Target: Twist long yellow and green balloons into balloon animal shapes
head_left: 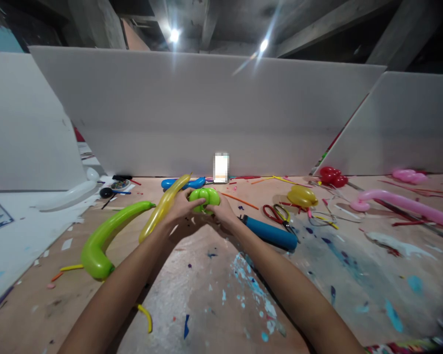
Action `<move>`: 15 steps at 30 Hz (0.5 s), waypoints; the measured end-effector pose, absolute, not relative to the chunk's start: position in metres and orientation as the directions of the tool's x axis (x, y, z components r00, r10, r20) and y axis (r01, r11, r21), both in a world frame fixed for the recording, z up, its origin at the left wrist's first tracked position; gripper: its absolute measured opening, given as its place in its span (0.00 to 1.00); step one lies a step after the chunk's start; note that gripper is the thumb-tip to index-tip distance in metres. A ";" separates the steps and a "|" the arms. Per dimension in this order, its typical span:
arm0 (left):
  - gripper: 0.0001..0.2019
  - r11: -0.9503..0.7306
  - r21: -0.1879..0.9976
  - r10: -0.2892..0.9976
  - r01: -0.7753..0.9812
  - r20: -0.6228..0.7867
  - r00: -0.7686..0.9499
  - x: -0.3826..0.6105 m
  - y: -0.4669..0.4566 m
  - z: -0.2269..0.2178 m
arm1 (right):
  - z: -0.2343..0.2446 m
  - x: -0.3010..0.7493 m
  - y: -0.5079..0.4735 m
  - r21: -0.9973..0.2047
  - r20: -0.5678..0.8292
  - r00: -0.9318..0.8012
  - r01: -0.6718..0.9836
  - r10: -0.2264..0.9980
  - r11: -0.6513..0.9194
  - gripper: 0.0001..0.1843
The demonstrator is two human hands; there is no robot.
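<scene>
Balloon point(204, 197) between left hand point(180, 209) and right hand point(224, 212)

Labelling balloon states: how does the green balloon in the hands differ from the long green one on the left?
The held green balloon is bunched into short round bubbles; the long green balloon is one smooth curved tube. The held green balloon is gripped by left hand and right hand; the long green balloon lies untouched on the table. Both are inflated and bright green.
</scene>
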State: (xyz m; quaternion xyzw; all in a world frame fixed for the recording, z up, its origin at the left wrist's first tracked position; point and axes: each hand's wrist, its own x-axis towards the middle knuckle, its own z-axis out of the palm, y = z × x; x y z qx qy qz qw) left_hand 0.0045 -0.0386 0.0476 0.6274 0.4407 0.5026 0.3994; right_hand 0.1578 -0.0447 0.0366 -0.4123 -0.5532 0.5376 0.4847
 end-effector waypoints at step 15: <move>0.16 -0.421 0.848 0.890 0.321 0.455 -0.034 0.015 -0.038 0.044 | 0.028 0.164 -0.038 -0.980 0.185 -0.098 0.056 0.978 0.191 0.26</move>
